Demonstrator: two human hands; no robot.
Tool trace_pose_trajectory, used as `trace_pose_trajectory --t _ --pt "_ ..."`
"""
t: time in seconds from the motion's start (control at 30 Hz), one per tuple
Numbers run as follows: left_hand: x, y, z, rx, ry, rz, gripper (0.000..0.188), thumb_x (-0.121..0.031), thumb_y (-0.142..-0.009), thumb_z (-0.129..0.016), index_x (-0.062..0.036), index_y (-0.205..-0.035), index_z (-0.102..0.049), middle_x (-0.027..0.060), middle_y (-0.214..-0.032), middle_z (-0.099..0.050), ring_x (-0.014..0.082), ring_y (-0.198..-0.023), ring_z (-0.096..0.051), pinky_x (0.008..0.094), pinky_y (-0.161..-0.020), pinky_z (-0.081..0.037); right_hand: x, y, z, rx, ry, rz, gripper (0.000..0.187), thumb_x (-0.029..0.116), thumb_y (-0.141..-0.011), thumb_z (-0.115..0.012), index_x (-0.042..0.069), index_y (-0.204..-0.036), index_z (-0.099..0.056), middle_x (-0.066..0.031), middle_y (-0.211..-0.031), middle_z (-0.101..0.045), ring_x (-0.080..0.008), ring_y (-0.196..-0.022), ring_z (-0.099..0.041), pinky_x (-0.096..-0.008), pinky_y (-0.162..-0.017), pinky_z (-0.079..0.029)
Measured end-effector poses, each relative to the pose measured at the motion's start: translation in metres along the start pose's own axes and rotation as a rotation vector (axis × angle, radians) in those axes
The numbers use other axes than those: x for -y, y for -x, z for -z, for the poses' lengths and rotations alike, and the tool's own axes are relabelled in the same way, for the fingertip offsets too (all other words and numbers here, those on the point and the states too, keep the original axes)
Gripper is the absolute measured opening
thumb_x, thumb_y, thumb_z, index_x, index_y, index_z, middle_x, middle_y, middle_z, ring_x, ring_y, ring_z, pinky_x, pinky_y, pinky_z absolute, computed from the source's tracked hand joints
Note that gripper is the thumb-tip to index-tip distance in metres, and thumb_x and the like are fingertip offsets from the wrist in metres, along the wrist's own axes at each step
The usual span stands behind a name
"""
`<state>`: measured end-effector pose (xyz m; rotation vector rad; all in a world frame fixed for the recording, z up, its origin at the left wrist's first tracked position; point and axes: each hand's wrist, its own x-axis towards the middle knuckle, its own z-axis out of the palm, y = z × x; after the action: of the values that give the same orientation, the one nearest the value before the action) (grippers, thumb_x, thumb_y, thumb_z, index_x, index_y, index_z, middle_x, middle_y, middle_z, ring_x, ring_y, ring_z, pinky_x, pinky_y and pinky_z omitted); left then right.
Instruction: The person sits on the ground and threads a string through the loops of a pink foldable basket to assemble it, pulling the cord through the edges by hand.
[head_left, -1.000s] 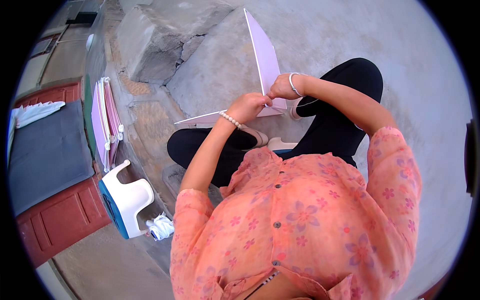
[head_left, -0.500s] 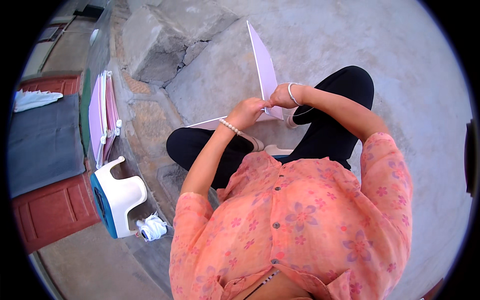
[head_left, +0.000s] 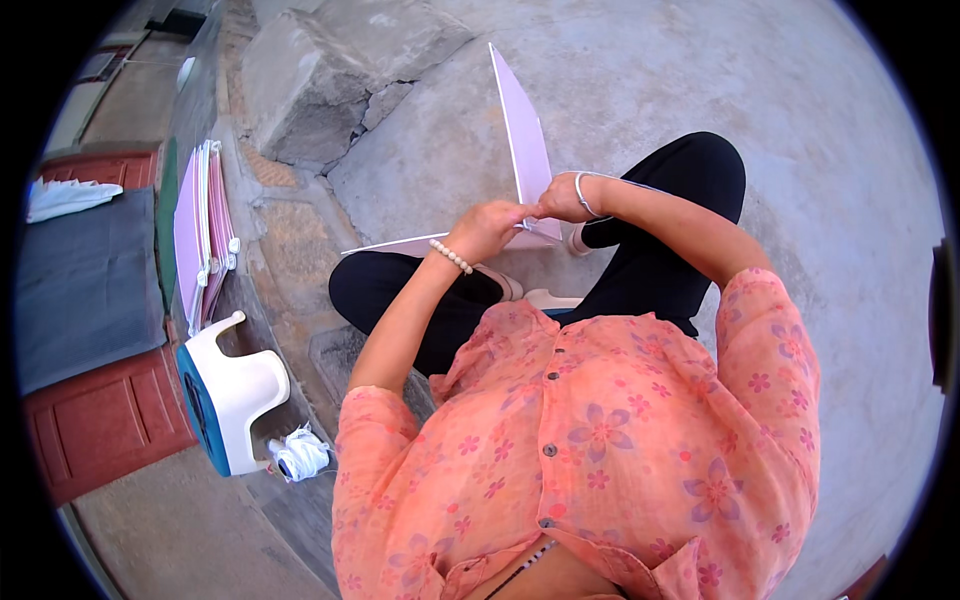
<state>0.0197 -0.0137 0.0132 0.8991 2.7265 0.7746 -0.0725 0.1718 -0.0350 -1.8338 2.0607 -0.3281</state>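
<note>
My left hand [head_left: 488, 228] and my right hand [head_left: 567, 197] meet in front of me with fingers pinched close together. They are at the lower edge of an upright lilac-pink panel [head_left: 522, 125] with a white rim. A second pink panel [head_left: 400, 245] lies low, reaching left past my knee, and joins near the same corner. A bit of white string [head_left: 527, 226] shows just under my fingertips. My right fingers seem closed on the string, though the pinch is partly hidden. What my left fingertips hold is too small to make out.
Left of me stand several similar pink panels [head_left: 204, 235] with white cord bundles. Near them are a tipped white-and-blue stool [head_left: 240, 380] and a spool of white string [head_left: 300, 455]. Broken concrete blocks [head_left: 305, 85] rise ahead left. My bent black-trousered knees [head_left: 690, 180] flank the work.
My hands remain together at the panel corner, with the left wrist slightly lower and further left. The loose string under my right wrist no longer hangs there. The whole view has shifted slightly.
</note>
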Motion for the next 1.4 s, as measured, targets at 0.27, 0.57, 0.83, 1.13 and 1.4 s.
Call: trace_pose_trajectory --t 0.27,0.57,0.83,1.13,1.4 --pt "0.005 0.006 -0.009 -0.022 -0.016 -0.034 0.028 -0.002 -0.075 -0.060 -0.0094 -0.102 -0.059 0.0104 -0.084 -0.061 0.0298 -0.078 -0.059 0.0372 -0.068 -0.048 0.005 0.002 0.008 0.035 0.018 -0.015 0.020 0.015 -0.086 -0.045 0.008 -0.098 -0.058 -0.0150 -0.087 -0.064 -0.0344 -0.084 -0.061 -0.0445 -0.073 -0.047" --pt "0.002 0.001 -0.009 -0.014 -0.016 -0.029 0.024 -0.001 -0.074 -0.061 -0.0081 -0.097 -0.060 0.0101 -0.083 -0.061 0.0286 -0.078 -0.060 0.0357 -0.067 -0.049 0.006 0.013 0.010 0.016 0.001 -0.003 0.021 0.016 -0.084 -0.047 0.008 -0.100 -0.058 -0.0159 -0.088 -0.064 -0.0346 -0.085 -0.061 -0.0441 -0.073 -0.048" --pt "0.004 0.001 -0.010 -0.033 -0.008 -0.041 0.022 0.000 -0.073 -0.061 -0.0070 -0.093 -0.061 0.0105 -0.082 -0.061 0.0286 -0.077 -0.060 0.0355 -0.067 -0.049 0.009 0.019 0.019 0.042 0.037 0.000 0.023 0.011 -0.082 -0.048 0.006 -0.102 -0.058 -0.0178 -0.089 -0.064 -0.0356 -0.086 -0.061 -0.0438 -0.074 -0.048" --pt "0.002 -0.001 -0.009 -0.028 -0.003 -0.037 0.022 0.001 -0.073 -0.061 -0.0068 -0.094 -0.060 0.0104 -0.082 -0.061 0.0282 -0.077 -0.060 0.0351 -0.068 -0.049 0.011 0.018 0.016 0.030 -0.039 -0.043 0.023 0.011 -0.082 -0.048 0.007 -0.102 -0.058 -0.0171 -0.091 -0.064 -0.0353 -0.088 -0.061 -0.0431 -0.076 -0.048" --pt "0.003 0.000 -0.010 -0.028 -0.005 -0.037 0.022 0.001 -0.073 -0.061 -0.0068 -0.094 -0.060 0.0101 -0.080 -0.060 0.0282 -0.076 -0.059 0.0354 -0.067 -0.049 0.011 0.017 0.018 0.042 -0.046 -0.056 0.023 0.011 -0.081 -0.049 0.007 -0.101 -0.058 -0.0175 -0.089 -0.064 -0.0363 -0.087 -0.061 -0.0439 -0.075 -0.047"
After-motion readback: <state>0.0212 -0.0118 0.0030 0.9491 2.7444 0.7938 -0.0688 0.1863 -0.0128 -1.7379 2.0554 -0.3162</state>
